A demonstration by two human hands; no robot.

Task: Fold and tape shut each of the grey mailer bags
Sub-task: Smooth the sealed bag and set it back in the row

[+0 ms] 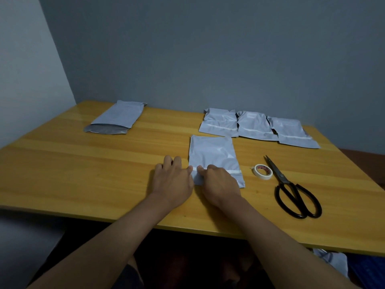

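A folded grey mailer bag (212,153) lies flat on the wooden table (83,174) in front of me, with a white tape strip (234,171) across its near end. My right hand (219,181) rests on the bag's near left part, its bent fingers pressing down on the tape. My left hand (173,180) lies on the table just left of the bag, fingers spread, thumb touching the bag's left edge at the tape's end. Three taped bags (255,126) sit in a row at the back right. An unfolded bag (118,117) with its dark mouth open lies at the back left.
A roll of white tape (263,171) sits right of the bag. Black scissors (291,190) lie beside the roll, blades pointing away from me. Grey walls close off the back and left of the table. More grey plastic (333,261) shows below the table's near right edge.
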